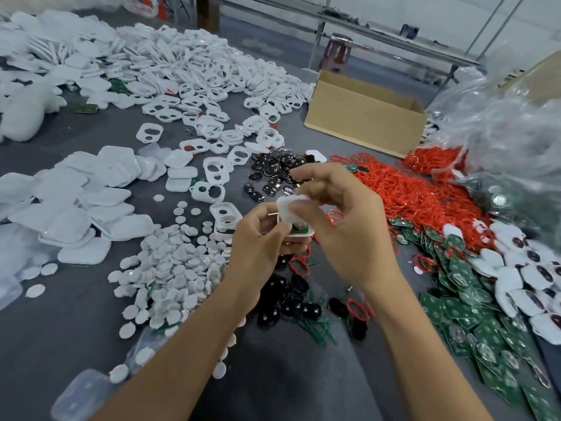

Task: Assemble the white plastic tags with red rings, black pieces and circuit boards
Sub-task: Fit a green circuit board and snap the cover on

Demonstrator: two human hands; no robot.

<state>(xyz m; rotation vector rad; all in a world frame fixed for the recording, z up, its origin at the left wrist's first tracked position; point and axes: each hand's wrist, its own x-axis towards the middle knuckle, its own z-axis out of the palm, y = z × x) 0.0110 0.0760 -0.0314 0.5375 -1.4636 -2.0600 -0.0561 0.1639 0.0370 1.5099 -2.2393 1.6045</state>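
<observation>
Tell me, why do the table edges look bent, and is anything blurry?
Head view: the wide-angle lens bows the grey table and far metal rails; the clear plastic bag at right is smeared and glary; both hands look slightly soft; light is even, shadows faint.

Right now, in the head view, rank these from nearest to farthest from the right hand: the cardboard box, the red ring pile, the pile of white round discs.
From the right hand:
1. Red ring pile, just to its right, almost alongside.
2. Pile of white round discs, to the left, past the left hand.
3. Cardboard box, farther back on the table, to the right.
</observation>
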